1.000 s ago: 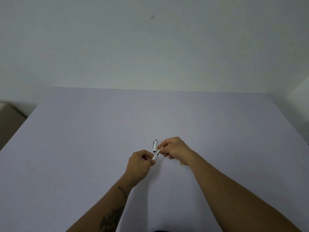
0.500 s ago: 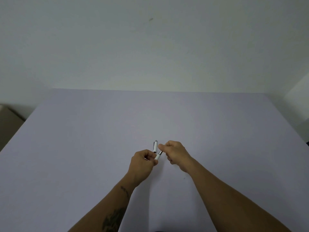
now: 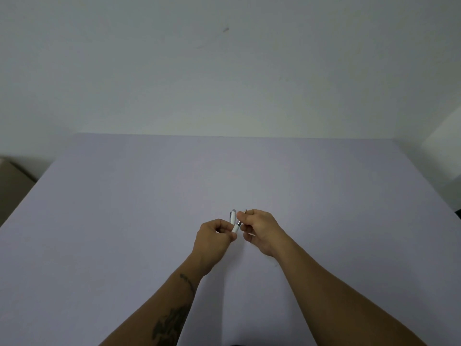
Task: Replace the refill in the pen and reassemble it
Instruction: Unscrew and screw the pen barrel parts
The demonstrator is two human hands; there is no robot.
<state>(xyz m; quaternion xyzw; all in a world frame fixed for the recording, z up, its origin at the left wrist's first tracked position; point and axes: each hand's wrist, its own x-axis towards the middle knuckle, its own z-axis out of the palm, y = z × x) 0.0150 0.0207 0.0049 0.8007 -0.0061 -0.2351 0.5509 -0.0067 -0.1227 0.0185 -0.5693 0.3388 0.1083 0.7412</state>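
Over the middle of the pale purple table [image 3: 124, 221], both hands meet on a small white pen. My left hand [image 3: 212, 236] pinches the white barrel [image 3: 235, 229]. My right hand [image 3: 260, 228] grips the pen's front section, of which a silver joint [image 3: 239, 223] and a thin tip [image 3: 245, 211] show. A white cap with a silver clip [image 3: 233, 216] lies on the table just beyond the hands. Most of the front section is hidden by my right fingers.
A plain white wall rises behind the table's far edge. A brown box [image 3: 10, 181] stands past the left edge. A dark object [image 3: 457, 213] shows at the right border.
My right hand has turned and shifted slightly right, so the pen's thin tip now pokes out above its fingers. My left hand and the cap have stayed in place.
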